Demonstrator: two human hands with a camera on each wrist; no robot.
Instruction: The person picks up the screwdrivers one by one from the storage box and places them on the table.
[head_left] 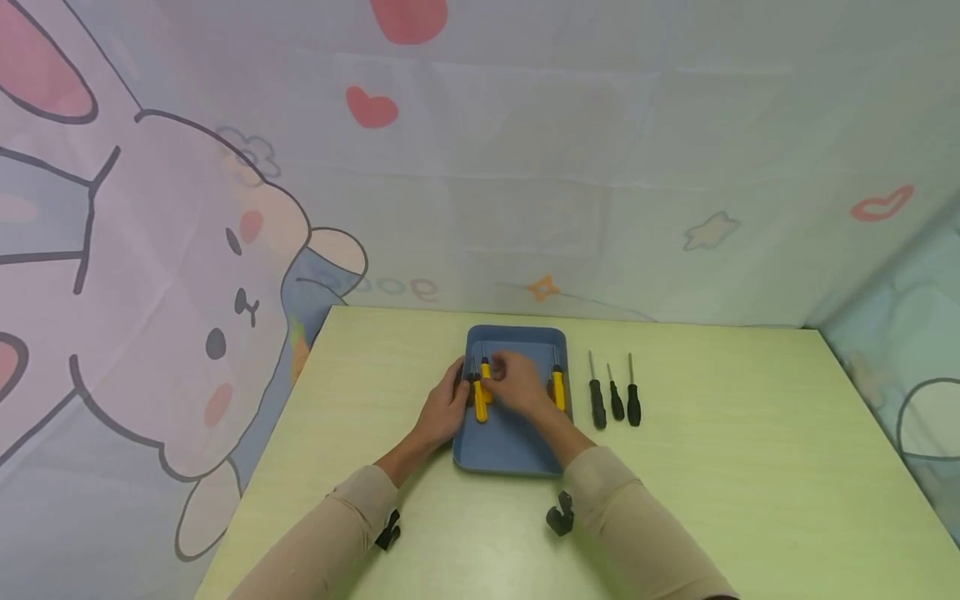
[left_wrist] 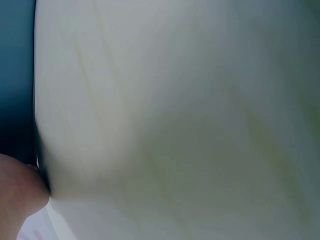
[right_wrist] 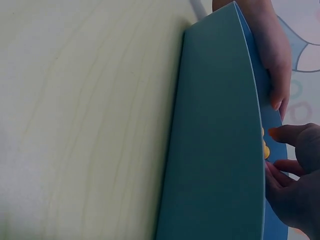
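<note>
A blue tray [head_left: 510, 458] lies on the table with several screwdrivers inside. My left hand [head_left: 444, 410] grips the tray's left side wall. Over the tray's left half, my right hand [head_left: 519, 385] pinches a yellow-handled screwdriver [head_left: 486, 369], its shaft pointing to the far side. Another yellow screwdriver [head_left: 480, 406] lies just in front, beside a dark handle partly covered by my left fingers. Along the tray's right wall rests a further yellow screwdriver [head_left: 558, 390]. In the right wrist view, the tray's side wall [right_wrist: 215, 130] hides most of the yellow handles [right_wrist: 266, 150].
Right of the tray, three black-handled screwdrivers [head_left: 617, 402] lie in a row on the pale wooden table [head_left: 750, 467]. Small black pieces [head_left: 560, 514] show beside both sleeves. A printed cloth [head_left: 555, 167] hangs behind the table's far edge.
</note>
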